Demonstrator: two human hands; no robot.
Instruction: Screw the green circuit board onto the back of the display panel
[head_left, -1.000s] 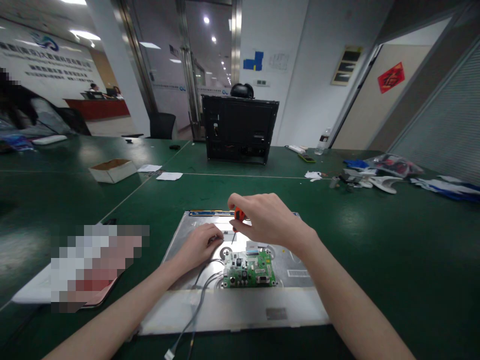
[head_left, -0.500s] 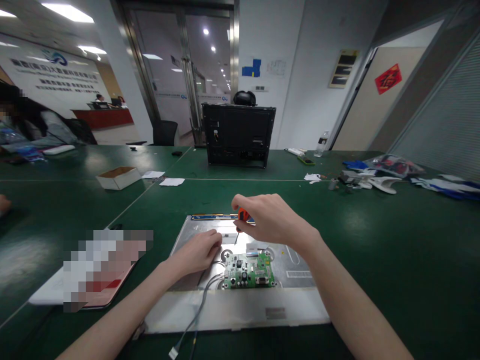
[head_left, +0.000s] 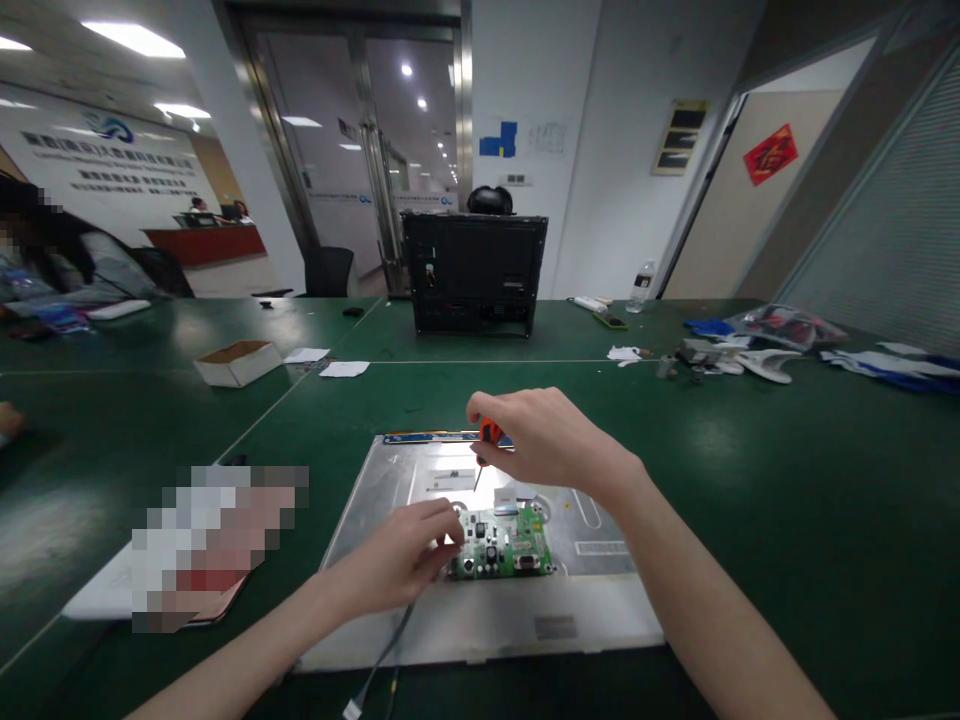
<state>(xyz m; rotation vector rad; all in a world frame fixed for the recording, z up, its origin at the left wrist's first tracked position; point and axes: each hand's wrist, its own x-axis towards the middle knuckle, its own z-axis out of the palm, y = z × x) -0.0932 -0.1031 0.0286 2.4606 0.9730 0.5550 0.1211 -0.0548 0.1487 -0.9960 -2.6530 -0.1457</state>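
In the head view a silvery metal panel (head_left: 382,500) lies flat, with a green circuit board (head_left: 499,535) on its middle. My right hand (head_left: 544,435) is closed on a screwdriver (head_left: 490,432) with an orange and black handle; its thin shaft slants down over the panel, above the board's upper left. At the board's left edge is my left hand (head_left: 416,545), fingers curled in a pinch. Whatever lies between those fingertips is hidden. Beneath that hand a grey cable (head_left: 390,645) runs towards me and ends in a white plug (head_left: 352,709).
Left of the panel lies a partly blurred-out white and pink item (head_left: 97,585). Farther off stand a small open box (head_left: 236,365) and a black monitor-like unit (head_left: 476,270). Bags and loose parts (head_left: 765,362) lie at the right. A person (head_left: 82,235) sits at the far left.
My left hand has moved right and towards me, from the panel above the cables to the board's left edge. My right hand still holds the screwdriver in nearly the same place.
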